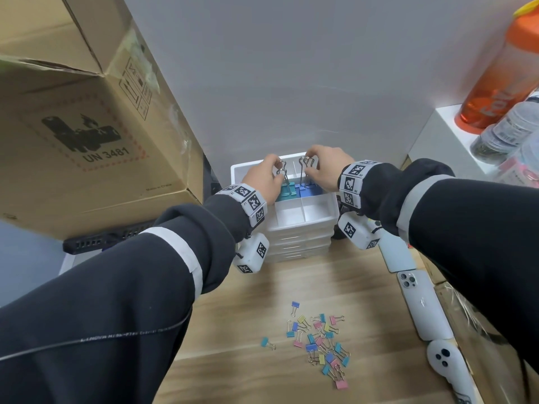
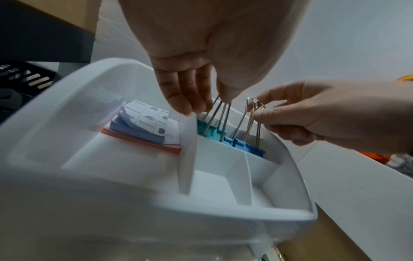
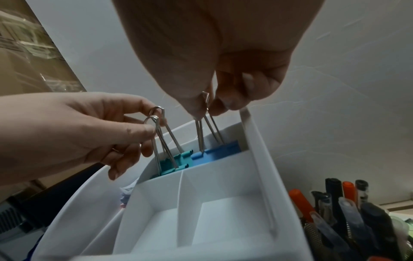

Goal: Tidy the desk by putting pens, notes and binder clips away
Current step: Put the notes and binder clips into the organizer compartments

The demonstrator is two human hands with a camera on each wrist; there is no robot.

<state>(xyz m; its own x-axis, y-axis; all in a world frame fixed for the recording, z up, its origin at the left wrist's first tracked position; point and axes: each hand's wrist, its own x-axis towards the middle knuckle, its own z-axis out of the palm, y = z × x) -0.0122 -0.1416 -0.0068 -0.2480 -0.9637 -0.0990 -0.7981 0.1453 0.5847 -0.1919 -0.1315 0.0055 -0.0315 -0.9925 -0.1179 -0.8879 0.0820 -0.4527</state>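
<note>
A white desk organiser [image 1: 303, 228] stands against the back wall, its top tray split into compartments. My left hand [image 1: 264, 177] pinches the wire handles of a large teal binder clip [image 1: 287, 193] [image 2: 211, 132] [image 3: 176, 163] in a rear compartment. Beside it, my right hand [image 1: 323, 167] pinches the handles of a large blue binder clip [image 1: 309, 191] [image 2: 244, 145] [image 3: 214, 153]. A stack of notes [image 2: 145, 127] lies in the left section. Several small coloured binder clips [image 1: 319, 342] lie loose on the wooden desk. Pens [image 3: 348, 217] stand right of the organiser.
A big cardboard box [image 1: 78, 123] looms at the left above a black device [image 1: 99, 242]. Phones [image 1: 423, 307] lie along the desk's right edge. An orange bottle [image 1: 501, 71] and clear bottles stand on a white shelf [image 1: 440, 118] at the right. The two front compartments [image 1: 303, 214] hold nothing.
</note>
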